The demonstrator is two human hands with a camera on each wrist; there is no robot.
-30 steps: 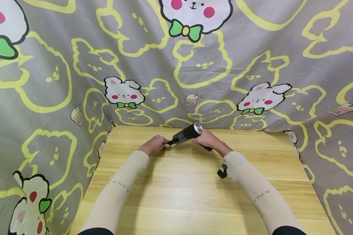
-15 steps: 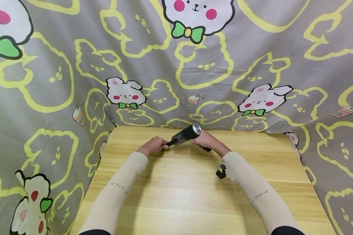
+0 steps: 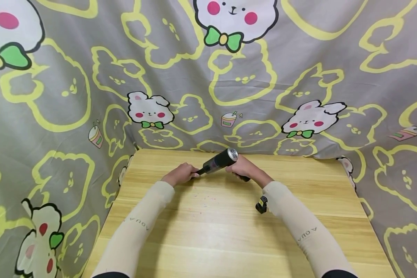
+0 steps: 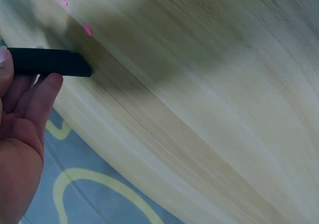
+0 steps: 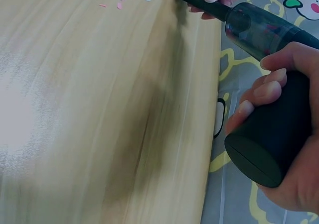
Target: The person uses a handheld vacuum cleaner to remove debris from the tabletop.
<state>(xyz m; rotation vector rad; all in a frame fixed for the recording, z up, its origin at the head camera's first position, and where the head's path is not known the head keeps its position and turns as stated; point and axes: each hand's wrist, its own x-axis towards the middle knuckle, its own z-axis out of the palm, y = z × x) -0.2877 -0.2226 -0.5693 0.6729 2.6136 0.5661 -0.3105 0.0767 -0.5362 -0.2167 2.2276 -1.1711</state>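
1. Gripping: right hand (image 3: pixel 243 166) is wrapping its fingers round the black handle (image 5: pixel 271 129) of a handheld vacuum cleaner (image 3: pixel 219 161).
2. Left hand (image 3: pixel 181 173) is pinching the narrow black nozzle (image 4: pixel 50 62) between thumb and fingers.
3. Vacuum is tilting over the far part of the wooden table (image 3: pixel 208 239), between both hands, nozzle slanting down toward the left hand. Can't tell if the tip is touching wood.
4. Head view is giving the whole layout, and it alone is showing the round silver end (image 3: pixel 233 154), facing up and to the right. Left hand is hiding most of the nozzle there.
5. Left wrist view is showing the nozzle's angled tip close up, sticking out past the fingers; body and handle are lying outside its frame.
6. Right wrist view is exposing the see-through dust cup (image 5: pixel 259 29), coloured patches showing inside, too blurred to identify, plus the handle's flat base.
7. Small scraps (image 5: pixel 119 5) are lying scattered on the table near the nozzle: pink and pale blue in right wrist view, only pink in left wrist view, tiny specks in head view.
8. Head view only: beige sleeves (image 3: pixel 135 231) are covering both forearms, lettering showing; a black device (image 3: pixel 261 204) is sitting beside the right cuff.
9. Bunny-print curtain (image 3: pixel 180 77) is hanging behind the table.
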